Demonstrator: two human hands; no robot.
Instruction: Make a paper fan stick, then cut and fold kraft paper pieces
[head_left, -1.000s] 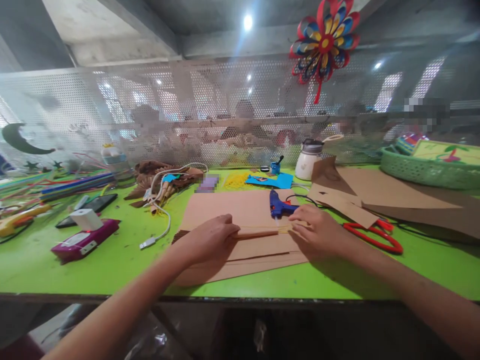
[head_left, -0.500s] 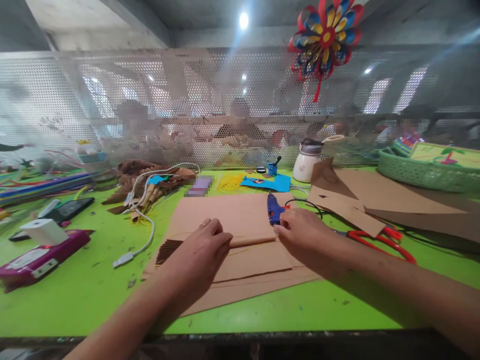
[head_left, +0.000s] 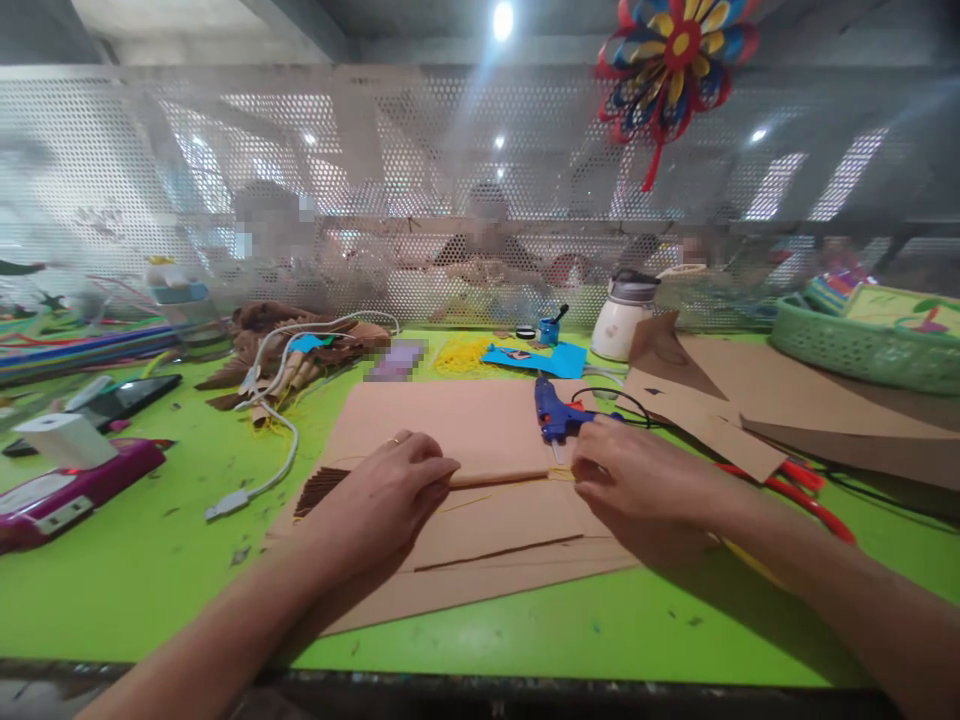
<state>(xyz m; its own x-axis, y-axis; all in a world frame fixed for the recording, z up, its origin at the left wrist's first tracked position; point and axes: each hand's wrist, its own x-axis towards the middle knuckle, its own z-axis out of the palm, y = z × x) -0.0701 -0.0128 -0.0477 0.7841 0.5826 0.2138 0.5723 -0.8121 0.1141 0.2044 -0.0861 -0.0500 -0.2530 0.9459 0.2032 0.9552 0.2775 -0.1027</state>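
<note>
My left hand [head_left: 390, 495] is closed round the left end of a thin rolled brown paper stick [head_left: 499, 479] that lies across stacked brown card sheets [head_left: 465, 425]. The fingers of my right hand [head_left: 637, 480] pinch the stick's right end, where a yellow strand shows. A fringed dark brown strip [head_left: 319, 490] sticks out left of my left hand. A blue glue gun [head_left: 553, 413] lies on the card just behind my right hand.
The green table [head_left: 150, 560] carries red scissors [head_left: 814, 490], more brown card [head_left: 787, 400], a green basket [head_left: 862, 350], a white jar [head_left: 621, 318], blue paper [head_left: 536, 360], a white USB cable [head_left: 270, 470], a magenta case [head_left: 67, 485] and a phone [head_left: 127, 398]. Perforated mesh [head_left: 420, 190] backs the table; people sit behind it.
Both hands stay at the ends of the stick. My right hand has slid slightly down and right, away from the glue gun. The camera view shifted a little.
</note>
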